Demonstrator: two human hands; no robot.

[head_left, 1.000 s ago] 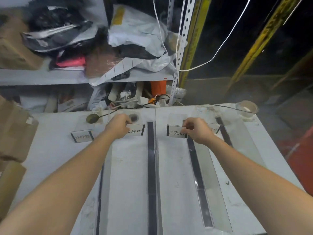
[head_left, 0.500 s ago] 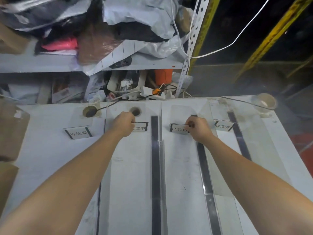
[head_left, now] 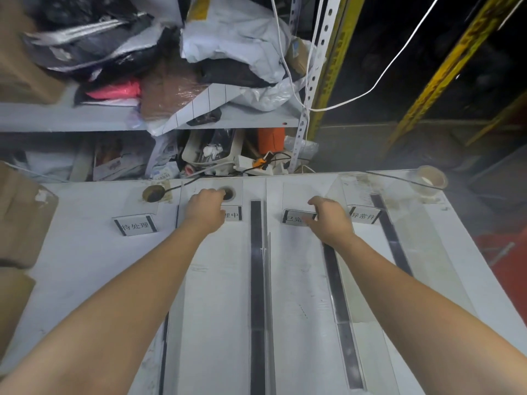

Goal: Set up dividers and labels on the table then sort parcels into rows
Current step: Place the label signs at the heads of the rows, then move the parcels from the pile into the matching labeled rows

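Note:
Four clear label stands sit in a row at the far end of the white table (head_left: 85,266): the first label (head_left: 135,225), second label (head_left: 233,215), third label (head_left: 293,218) and fourth label (head_left: 365,215). My left hand (head_left: 206,213) is curled over the left part of the second label and seems to grip it. With thumb and curled fingers my right hand (head_left: 330,220) holds the right part of the third label. Clear dividers on black strips run toward me: the left divider (head_left: 164,337), middle divider (head_left: 256,280), third divider (head_left: 340,309) and right divider (head_left: 392,240).
A shelf (head_left: 71,118) behind the table is piled with parcels (head_left: 228,38) and bags. Cardboard boxes (head_left: 20,218) stand at the left edge. A tape roll (head_left: 429,181) sits at the far right corner. Near the far edge are a cable and a round hole (head_left: 229,193).
My right hand has come off the fourth label, which now shows in full. Both hands stay at the second and third labels. My view has shifted slightly.

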